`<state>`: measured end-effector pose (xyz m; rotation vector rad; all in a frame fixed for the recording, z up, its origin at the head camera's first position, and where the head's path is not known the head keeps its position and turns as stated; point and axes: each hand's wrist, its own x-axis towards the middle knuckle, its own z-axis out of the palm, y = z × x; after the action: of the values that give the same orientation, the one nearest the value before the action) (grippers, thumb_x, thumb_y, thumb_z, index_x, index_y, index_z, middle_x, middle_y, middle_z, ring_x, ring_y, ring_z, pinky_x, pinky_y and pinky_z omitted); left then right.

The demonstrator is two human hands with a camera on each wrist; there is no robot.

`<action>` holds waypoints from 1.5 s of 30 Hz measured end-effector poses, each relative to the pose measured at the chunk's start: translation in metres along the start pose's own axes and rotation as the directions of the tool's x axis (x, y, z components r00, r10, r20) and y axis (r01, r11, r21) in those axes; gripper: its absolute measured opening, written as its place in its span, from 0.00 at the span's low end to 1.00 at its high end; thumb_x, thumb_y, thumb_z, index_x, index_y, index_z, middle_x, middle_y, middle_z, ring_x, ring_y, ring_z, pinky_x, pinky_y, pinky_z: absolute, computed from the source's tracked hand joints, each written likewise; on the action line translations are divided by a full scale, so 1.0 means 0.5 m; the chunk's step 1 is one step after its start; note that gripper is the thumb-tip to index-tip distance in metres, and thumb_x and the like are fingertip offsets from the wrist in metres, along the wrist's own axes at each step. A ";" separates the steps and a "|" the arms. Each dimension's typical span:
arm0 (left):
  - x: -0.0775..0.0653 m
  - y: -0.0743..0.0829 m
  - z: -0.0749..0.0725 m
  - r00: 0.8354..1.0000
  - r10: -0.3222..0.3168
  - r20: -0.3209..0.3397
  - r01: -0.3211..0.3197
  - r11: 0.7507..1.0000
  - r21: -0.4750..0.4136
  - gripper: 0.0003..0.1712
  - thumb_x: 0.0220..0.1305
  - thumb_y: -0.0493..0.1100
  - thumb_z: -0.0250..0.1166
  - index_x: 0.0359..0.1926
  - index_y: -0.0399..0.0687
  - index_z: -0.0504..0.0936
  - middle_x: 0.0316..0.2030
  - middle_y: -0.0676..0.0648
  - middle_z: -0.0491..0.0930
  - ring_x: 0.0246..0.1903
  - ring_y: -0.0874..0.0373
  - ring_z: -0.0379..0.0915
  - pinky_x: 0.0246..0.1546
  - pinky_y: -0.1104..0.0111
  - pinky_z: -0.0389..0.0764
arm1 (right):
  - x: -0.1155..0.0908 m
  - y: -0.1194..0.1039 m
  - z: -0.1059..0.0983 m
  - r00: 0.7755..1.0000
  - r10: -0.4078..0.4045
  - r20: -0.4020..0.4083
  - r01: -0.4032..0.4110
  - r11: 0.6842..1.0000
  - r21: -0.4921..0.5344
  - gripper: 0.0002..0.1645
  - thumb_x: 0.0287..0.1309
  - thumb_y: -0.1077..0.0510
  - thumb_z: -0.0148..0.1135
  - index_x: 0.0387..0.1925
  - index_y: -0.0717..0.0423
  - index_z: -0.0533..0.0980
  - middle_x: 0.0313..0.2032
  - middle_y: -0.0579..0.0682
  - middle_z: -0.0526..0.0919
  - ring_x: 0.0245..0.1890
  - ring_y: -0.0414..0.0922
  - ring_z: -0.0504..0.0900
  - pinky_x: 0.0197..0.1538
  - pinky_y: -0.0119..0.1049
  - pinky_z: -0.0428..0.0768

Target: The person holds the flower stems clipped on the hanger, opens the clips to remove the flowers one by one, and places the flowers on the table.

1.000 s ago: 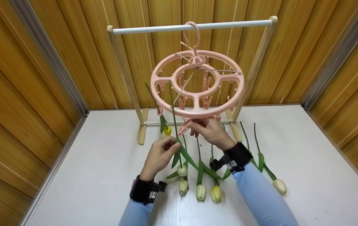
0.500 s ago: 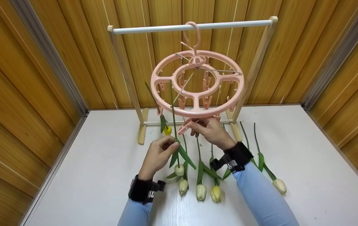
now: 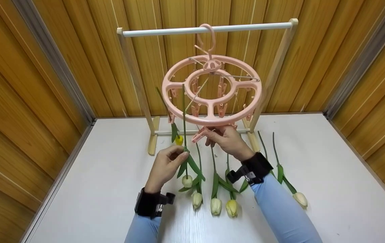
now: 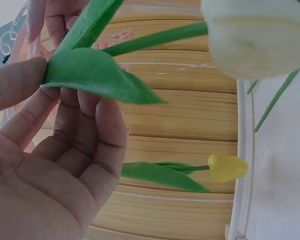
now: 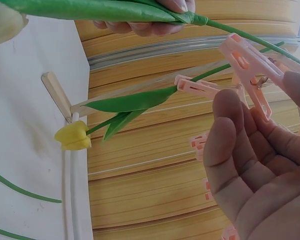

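My left hand (image 3: 167, 165) pinches an artificial white tulip (image 3: 187, 181) where its leaves meet the stem; the bloom hangs down and the stem points up past the hanger's front rim. On the right, my right hand (image 3: 227, 143) holds a pink clothespin (image 3: 199, 134) under the front of a round pink clip hanger (image 3: 210, 119). The right wrist view shows thumb and fingers squeezing this clothespin (image 5: 247, 70), its jaws spread apart near the tulip's stem. A yellow tulip (image 5: 72, 135) hangs head down from another clip at the hanger's left.
The hanger hooks over the white bar (image 3: 165, 32) of a wooden-legged rack. Several tulips lie on the white table, among them a white one (image 3: 216, 206), a yellowish one (image 3: 232, 208) and one at the right (image 3: 300, 199). Wood-look panels (image 3: 44, 135) close in the sides and back.
My left hand has shifted a little to the left with the white tulip, away from the clothespin. The right hand stays in place on the clothespin.
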<state>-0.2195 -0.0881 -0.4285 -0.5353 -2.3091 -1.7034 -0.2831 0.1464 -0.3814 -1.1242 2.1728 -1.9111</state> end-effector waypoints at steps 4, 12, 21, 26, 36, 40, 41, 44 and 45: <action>0.001 0.000 -0.008 1.000 0.004 -0.008 -0.004 1.000 -0.014 0.06 0.69 0.37 0.68 0.41 0.37 0.88 0.32 0.45 0.84 0.30 0.63 0.75 0.34 0.73 0.76 | 0.000 -0.001 -0.001 1.000 0.010 -0.010 -0.010 1.000 0.007 0.20 0.77 0.62 0.54 0.65 0.62 0.75 0.42 0.61 0.89 0.29 0.58 0.81 0.33 0.37 0.80; -0.002 0.002 -0.028 0.998 -0.032 -0.049 0.030 0.999 -0.036 0.06 0.69 0.36 0.68 0.40 0.36 0.87 0.33 0.43 0.84 0.30 0.62 0.75 0.35 0.73 0.75 | -0.002 0.003 -0.001 0.999 0.031 -0.021 -0.031 0.999 0.007 0.24 0.77 0.62 0.54 0.70 0.60 0.71 0.44 0.57 0.89 0.28 0.48 0.82 0.33 0.37 0.81; -0.003 0.004 -0.047 0.994 -0.066 -0.090 0.062 0.997 -0.044 0.07 0.69 0.36 0.68 0.42 0.35 0.88 0.35 0.42 0.86 0.32 0.62 0.77 0.36 0.72 0.77 | -0.004 0.006 0.000 0.998 0.045 -0.040 -0.045 0.999 -0.002 0.18 0.77 0.62 0.54 0.62 0.63 0.78 0.47 0.59 0.89 0.29 0.49 0.82 0.34 0.35 0.81; -0.003 0.002 -0.057 0.990 -0.083 -0.113 0.080 0.996 -0.031 0.06 0.69 0.36 0.68 0.40 0.36 0.88 0.34 0.42 0.86 0.31 0.60 0.78 0.35 0.72 0.77 | -0.011 0.003 0.002 0.984 0.149 -0.095 -0.145 0.988 0.043 0.17 0.75 0.63 0.56 0.56 0.74 0.77 0.46 0.62 0.87 0.30 0.44 0.84 0.36 0.33 0.83; -0.007 -0.005 -0.080 0.975 -0.126 -0.184 0.129 0.992 0.009 0.06 0.69 0.37 0.69 0.39 0.38 0.88 0.32 0.44 0.86 0.30 0.59 0.78 0.34 0.71 0.77 | -0.024 0.009 -0.003 0.980 0.180 -0.088 -0.176 0.983 0.050 0.17 0.76 0.63 0.54 0.55 0.74 0.77 0.45 0.57 0.86 0.33 0.41 0.84 0.39 0.33 0.83; -0.010 -0.006 -0.090 0.967 -0.150 -0.206 0.155 0.988 0.012 0.07 0.69 0.38 0.69 0.40 0.38 0.88 0.32 0.44 0.86 0.30 0.58 0.78 0.35 0.71 0.77 | -0.033 0.005 -0.005 0.984 0.162 -0.075 -0.159 0.986 0.044 0.17 0.76 0.63 0.54 0.53 0.75 0.77 0.44 0.59 0.85 0.33 0.41 0.84 0.39 0.33 0.82; -0.010 -0.007 -0.093 0.965 -0.155 -0.209 0.161 0.987 0.009 0.07 0.69 0.38 0.69 0.40 0.37 0.88 0.32 0.44 0.86 0.30 0.58 0.78 0.34 0.71 0.77 | -0.036 0.005 -0.006 0.985 0.158 -0.074 -0.155 0.987 0.042 0.16 0.76 0.63 0.54 0.53 0.75 0.77 0.43 0.57 0.85 0.33 0.41 0.84 0.39 0.33 0.82; -0.011 -0.009 -0.100 0.963 -0.164 -0.214 0.168 0.986 -0.001 0.07 0.68 0.38 0.70 0.41 0.36 0.88 0.32 0.43 0.86 0.30 0.57 0.78 0.35 0.71 0.77 | -0.045 0.006 -0.008 0.986 0.146 -0.076 -0.144 0.989 0.034 0.16 0.76 0.62 0.54 0.52 0.74 0.77 0.42 0.53 0.85 0.34 0.41 0.85 0.40 0.33 0.82; -0.012 -0.009 -0.102 0.963 -0.165 -0.215 0.168 0.986 -0.006 0.06 0.68 0.37 0.69 0.40 0.37 0.88 0.32 0.43 0.86 0.30 0.57 0.78 0.35 0.71 0.77 | -0.049 0.007 -0.009 0.987 0.142 -0.077 -0.140 0.990 0.036 0.16 0.76 0.62 0.54 0.52 0.75 0.77 0.42 0.54 0.85 0.34 0.41 0.85 0.40 0.33 0.82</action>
<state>-0.2178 -0.1387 -0.4191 -0.1471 -2.2603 -1.7220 -0.2692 0.1631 -0.3938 -0.8785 2.1895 -1.9523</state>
